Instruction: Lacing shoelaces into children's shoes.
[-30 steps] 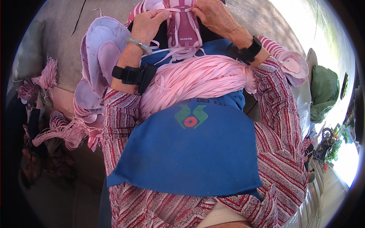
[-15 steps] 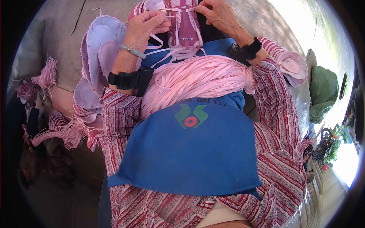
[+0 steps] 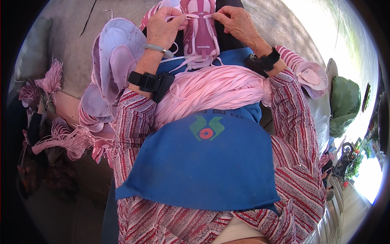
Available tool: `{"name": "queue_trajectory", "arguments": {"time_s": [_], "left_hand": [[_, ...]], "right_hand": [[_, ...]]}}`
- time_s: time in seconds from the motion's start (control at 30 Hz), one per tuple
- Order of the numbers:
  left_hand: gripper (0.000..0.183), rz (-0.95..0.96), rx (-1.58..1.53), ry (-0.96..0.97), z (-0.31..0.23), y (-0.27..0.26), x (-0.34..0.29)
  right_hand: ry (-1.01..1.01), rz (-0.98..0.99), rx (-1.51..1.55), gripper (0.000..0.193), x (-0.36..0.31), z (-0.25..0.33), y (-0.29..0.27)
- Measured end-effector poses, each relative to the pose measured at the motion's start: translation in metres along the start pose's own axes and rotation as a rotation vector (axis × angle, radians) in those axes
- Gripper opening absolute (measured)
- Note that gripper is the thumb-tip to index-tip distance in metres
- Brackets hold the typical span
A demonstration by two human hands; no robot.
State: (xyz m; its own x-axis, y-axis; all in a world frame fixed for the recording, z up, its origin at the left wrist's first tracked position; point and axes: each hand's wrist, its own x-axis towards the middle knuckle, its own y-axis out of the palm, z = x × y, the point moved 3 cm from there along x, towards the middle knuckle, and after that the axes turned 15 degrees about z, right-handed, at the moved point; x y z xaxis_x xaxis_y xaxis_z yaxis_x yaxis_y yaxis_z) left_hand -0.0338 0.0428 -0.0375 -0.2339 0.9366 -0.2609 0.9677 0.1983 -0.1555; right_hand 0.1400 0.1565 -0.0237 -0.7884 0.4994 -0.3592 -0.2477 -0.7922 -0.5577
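A pink and mauve shoe upper [image 3: 202, 37] lies at the top of the view, its toe end away from me. A pale pink shoelace [image 3: 191, 15] runs across its lacing area. My left hand [image 3: 165, 27] is closed on the lace at the left of the upper. At the right side, the fingertips of my right hand [image 3: 235, 22] pinch the other end of the lace. Across my lap, over a blue apron [image 3: 203, 166], rests a thick bundle of pink shoelaces [image 3: 211, 87]. Loose lace loops hang at the near end of the upper.
Nested pale shoe uppers [image 3: 118, 55] are stacked at my left. Another striped stack of uppers [image 3: 310, 75] sits at my right, near a green bag [image 3: 345, 101]. Farther left are more lace bundles [image 3: 67, 140] and a grey-green sack [image 3: 36, 49] on the concrete floor.
My left hand has shifted right, closer to the upper, and the lace now lies straighter across it. My right hand has come slightly lower and still pinches the lace. The view has shifted slightly.
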Motion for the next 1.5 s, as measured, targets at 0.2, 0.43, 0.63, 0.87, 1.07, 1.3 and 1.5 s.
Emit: {"name": "queue_trajectory", "arguments": {"time_s": [0.2,0.43,0.63,0.87,1.07,1.3,1.5], "left_hand": [[0.019,-0.142,0.403,0.098,-0.015,0.000,-0.001],[0.013,-0.122,0.756,0.317,-0.037,0.013,-0.001],[0.013,-0.060,0.645,0.253,-0.036,0.007,0.009],[0.023,-0.211,0.592,0.219,-0.031,0.011,0.002],[0.022,-0.219,0.384,0.078,-0.020,0.005,0.003],[0.024,-0.261,0.385,0.144,-0.020,0.010,-0.003],[0.022,-0.303,0.178,0.050,0.001,0.003,0.006]], "right_hand": [[0.006,0.009,0.037,0.028,0.001,-0.003,0.001],[-0.024,0.010,0.171,0.028,0.000,0.000,-0.001],[-0.115,-0.130,-0.059,0.023,0.005,-0.003,0.003],[-0.114,-0.094,0.013,0.026,0.002,0.000,0.004],[0.007,0.008,0.209,0.026,0.000,0.003,0.001],[0.026,0.022,0.228,0.026,0.001,0.003,0.003],[0.010,0.016,0.209,0.026,0.000,0.004,0.002]]}}
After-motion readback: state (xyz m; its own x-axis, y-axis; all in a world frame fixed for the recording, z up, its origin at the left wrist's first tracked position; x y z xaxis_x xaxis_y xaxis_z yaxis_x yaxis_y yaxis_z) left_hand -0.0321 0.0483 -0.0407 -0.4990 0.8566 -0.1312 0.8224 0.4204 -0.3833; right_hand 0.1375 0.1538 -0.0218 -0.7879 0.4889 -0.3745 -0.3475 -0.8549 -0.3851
